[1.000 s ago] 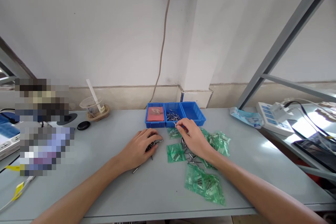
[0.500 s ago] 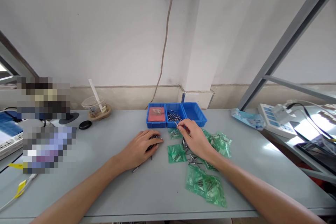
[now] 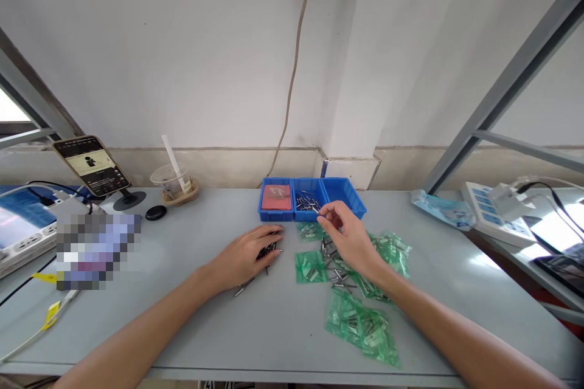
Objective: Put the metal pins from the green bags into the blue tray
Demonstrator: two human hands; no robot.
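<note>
My left hand (image 3: pixel 249 255) rests on the table, its fingers curled round a bunch of thin dark metal pins (image 3: pixel 266 250). One pin tip pokes out past the thumb, and another loose pin (image 3: pixel 243 287) lies by the wrist. My right hand (image 3: pixel 349 236) pinches a small slim metal pin (image 3: pixel 316 210) between thumb and forefinger, at the front edge of the middle blue bin (image 3: pixel 310 216). Similar pins (image 3: pixel 306 201) fill that bin. Below my right hand are shiny metal pins (image 3: pixel 341 279) in a loose heap and a small green plastic bag (image 3: pixel 311 267) with metal pieces inside.
Left of the middle bin, a blue bin (image 3: pixel 276 216) holds a pink packet; another blue bin (image 3: pixel 344 191) stands right. More green bags (image 3: pixel 362 325) lie in front and to the right. A phone on a stand (image 3: pixel 93 164), a cup (image 3: pixel 170 179) and a power strip (image 3: pixel 495 213) flank the workspace.
The view has shifted slightly, so things sit a little further right. My right hand still pinches the pin by the middle bin. A pin tip now sticks out further beyond my left thumb.
</note>
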